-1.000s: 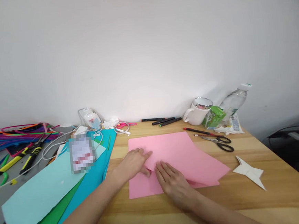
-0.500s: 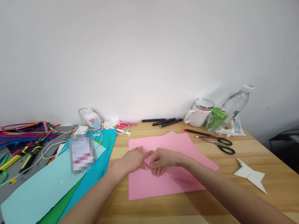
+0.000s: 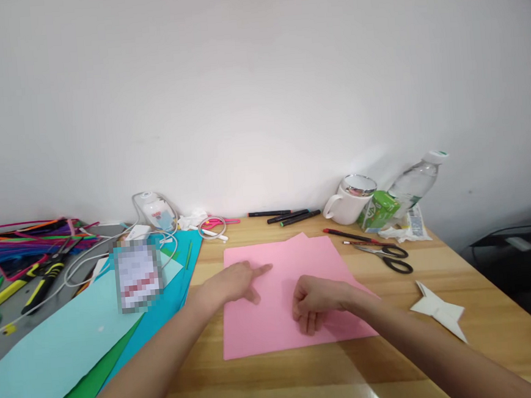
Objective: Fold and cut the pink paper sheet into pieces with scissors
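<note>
Pink paper [image 3: 276, 330] lies flat on the wooden table in front of me, with a pointed corner sticking out at its far edge. My left hand [image 3: 237, 281] rests on its left part, index finger stretched out and thumb apart, holding nothing. On the right part of the paper sits my right hand [image 3: 317, 302], fingers curled in and knuckles low against the sheet. Nothing shows between those fingers. A gap of bare pink paper separates the two hands.
Right of the paper lie scissors [image 3: 396, 259] and a folded white paper star [image 3: 440, 311]. A mug [image 3: 346, 205], a green carton [image 3: 379, 210] and a bottle [image 3: 415, 181] stand behind. Leftward are coloured sheets [image 3: 66, 349], a phone [image 3: 138, 276], pliers [image 3: 46, 280] and cables.
My right hand has slid right and a little towards me across the pink paper, away from my left hand. My left hand keeps its place on the sheet. The view has shifted slightly.
</note>
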{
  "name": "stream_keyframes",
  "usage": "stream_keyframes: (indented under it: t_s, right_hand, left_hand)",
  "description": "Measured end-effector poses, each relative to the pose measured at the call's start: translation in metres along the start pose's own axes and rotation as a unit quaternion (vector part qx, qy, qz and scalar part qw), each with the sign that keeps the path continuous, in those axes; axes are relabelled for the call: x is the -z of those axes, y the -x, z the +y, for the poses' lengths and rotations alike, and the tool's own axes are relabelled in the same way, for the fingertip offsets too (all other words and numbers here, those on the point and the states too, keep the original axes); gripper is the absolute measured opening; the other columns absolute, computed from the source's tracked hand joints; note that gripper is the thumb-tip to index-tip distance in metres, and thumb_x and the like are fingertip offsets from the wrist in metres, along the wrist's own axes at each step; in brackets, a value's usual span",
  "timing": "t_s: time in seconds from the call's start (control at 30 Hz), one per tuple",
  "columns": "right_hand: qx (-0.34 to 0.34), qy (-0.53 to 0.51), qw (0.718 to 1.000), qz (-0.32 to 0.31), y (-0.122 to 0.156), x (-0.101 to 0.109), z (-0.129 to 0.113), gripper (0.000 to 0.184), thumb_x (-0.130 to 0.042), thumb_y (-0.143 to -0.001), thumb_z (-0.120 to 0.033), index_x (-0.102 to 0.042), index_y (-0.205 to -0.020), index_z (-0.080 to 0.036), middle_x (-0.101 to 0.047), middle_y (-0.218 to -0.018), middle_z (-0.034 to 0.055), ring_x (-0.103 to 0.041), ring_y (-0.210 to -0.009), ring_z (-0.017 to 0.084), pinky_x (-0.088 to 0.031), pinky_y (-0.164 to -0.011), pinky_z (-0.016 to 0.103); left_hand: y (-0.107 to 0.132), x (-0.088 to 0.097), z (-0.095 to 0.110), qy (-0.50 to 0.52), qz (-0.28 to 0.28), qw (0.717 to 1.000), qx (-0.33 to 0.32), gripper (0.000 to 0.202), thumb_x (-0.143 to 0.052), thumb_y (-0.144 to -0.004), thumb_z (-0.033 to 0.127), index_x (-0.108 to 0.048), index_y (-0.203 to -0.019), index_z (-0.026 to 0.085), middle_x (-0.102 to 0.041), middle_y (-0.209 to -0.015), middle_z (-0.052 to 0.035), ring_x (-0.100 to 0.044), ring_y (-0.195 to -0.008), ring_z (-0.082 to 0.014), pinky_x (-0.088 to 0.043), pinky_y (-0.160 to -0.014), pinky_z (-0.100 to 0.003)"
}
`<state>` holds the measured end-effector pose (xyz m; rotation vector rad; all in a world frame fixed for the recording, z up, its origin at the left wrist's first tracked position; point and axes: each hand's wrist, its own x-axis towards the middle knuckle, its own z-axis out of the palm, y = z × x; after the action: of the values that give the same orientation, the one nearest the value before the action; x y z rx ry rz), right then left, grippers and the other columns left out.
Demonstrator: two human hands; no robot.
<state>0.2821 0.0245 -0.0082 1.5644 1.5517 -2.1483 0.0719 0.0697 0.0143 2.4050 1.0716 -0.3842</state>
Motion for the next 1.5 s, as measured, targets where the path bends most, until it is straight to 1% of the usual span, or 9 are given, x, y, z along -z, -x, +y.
stream_keyframes:
  t_s: [0.33,0.7,0.9,1.0,1.1,1.17,1.3,1.4,1.5]
  right_hand:
    - [-0.025,-0.037,0.998,0.042,0.033,0.008,0.037,0.014,-0.054,-0.068,-0.011,-0.062,-0.056,-0.010,-0.070,-0.056,0.0058,-0.064,-0.046,0.010,-0.050,-0.043,0.015]
    - [-0.031,0.015,0.995,0.096,0.058,0.009,0.062,0.016,-0.050,-0.067,-0.018,-0.062,-0.058,-0.014,-0.072,-0.062,0.0071,-0.066,-0.050,0.011,-0.049,-0.044,0.015]
    - [-0.024,0.142,0.980,0.135,0.071,0.029,0.047,0.017,-0.056,-0.058,-0.012,-0.058,-0.040,-0.014,-0.061,-0.038,0.0038,-0.058,-0.034,0.015,-0.043,-0.035,0.019]
    - [0.079,0.207,0.936,0.274,0.057,0.026,0.020,0.017,-0.053,-0.069,-0.015,-0.065,-0.058,-0.013,-0.068,-0.054,0.0064,-0.063,-0.050,0.018,-0.050,-0.050,0.026]
    - [0.209,0.240,0.853,0.414,0.023,0.001,0.003,0.033,-0.036,-0.084,-0.015,-0.061,-0.106,-0.013,-0.064,-0.111,0.0121,-0.060,-0.101,0.021,-0.048,-0.087,0.034]
    - [0.269,0.266,0.813,0.443,-0.005,-0.019,0.004,0.039,-0.038,-0.080,-0.007,-0.057,-0.114,-0.012,-0.053,-0.128,0.0135,-0.047,-0.120,0.021,-0.039,-0.101,0.037]
    - [0.332,0.302,0.756,0.476,-0.042,-0.038,0.022,0.043,-0.039,-0.075,0.000,-0.059,-0.112,-0.009,-0.050,-0.130,0.0184,-0.036,-0.128,0.028,-0.032,-0.105,0.050]
    - [0.356,0.318,0.730,0.490,-0.051,-0.035,0.032,0.040,-0.042,-0.078,-0.003,-0.059,-0.113,-0.009,-0.051,-0.129,0.0198,-0.037,-0.127,0.029,-0.035,-0.103,0.050]
    - [0.363,0.334,0.714,0.497,-0.051,-0.030,0.035,0.038,-0.043,-0.079,-0.005,-0.060,-0.113,-0.010,-0.052,-0.128,0.0193,-0.039,-0.126,0.029,-0.038,-0.101,0.049]
  left_hand:
    - [0.000,-0.001,0.000,0.008,-0.001,1.000,0.004,0.084,-0.068,-0.068,0.030,-0.026,-0.141,0.026,-0.055,-0.117,-0.0118,-0.053,-0.104,-0.0268,-0.042,-0.084,-0.032]
    - [0.008,-0.011,0.011,-0.052,0.064,0.996,0.022,0.081,-0.065,-0.071,0.046,-0.028,-0.140,0.023,-0.056,-0.109,-0.0139,-0.053,-0.104,-0.0299,-0.041,-0.084,-0.035]
    - [0.008,-0.014,0.025,-0.098,0.084,0.990,0.057,0.080,-0.064,-0.071,0.050,-0.032,-0.139,0.022,-0.057,-0.106,-0.0179,-0.056,-0.097,-0.0330,-0.043,-0.079,-0.039]
    - [0.007,-0.016,0.031,-0.109,0.104,0.986,0.069,0.078,-0.065,-0.070,0.049,-0.036,-0.137,0.019,-0.057,-0.107,-0.0210,-0.055,-0.098,-0.0360,-0.043,-0.079,-0.043]
    - [0.010,-0.019,0.033,-0.106,0.131,0.983,0.075,0.075,-0.065,-0.070,0.048,-0.040,-0.134,0.018,-0.058,-0.106,-0.0203,-0.055,-0.099,-0.0358,-0.042,-0.083,-0.046]
    - [0.014,-0.025,0.036,-0.099,0.154,0.980,0.080,0.068,-0.063,-0.074,0.046,-0.043,-0.131,0.015,-0.057,-0.108,-0.0205,-0.054,-0.103,-0.0356,-0.040,-0.087,-0.048]
    - [0.025,-0.050,0.047,-0.077,0.184,0.978,0.068,0.058,-0.055,-0.083,0.035,-0.035,-0.133,0.014,-0.037,-0.138,-0.0213,-0.034,-0.128,-0.0330,-0.034,-0.099,-0.049]
    - [0.031,-0.071,0.057,0.014,0.195,0.978,-0.072,0.084,-0.052,-0.084,0.039,0.000,-0.143,0.012,-0.005,-0.150,-0.0224,-0.006,-0.138,-0.0281,-0.027,-0.107,-0.046]
    - [0.035,-0.079,0.058,0.020,0.160,0.980,-0.116,0.085,-0.048,-0.085,0.042,0.007,-0.143,0.012,-0.005,-0.151,-0.0205,0.000,-0.138,-0.0277,-0.018,-0.110,-0.048]
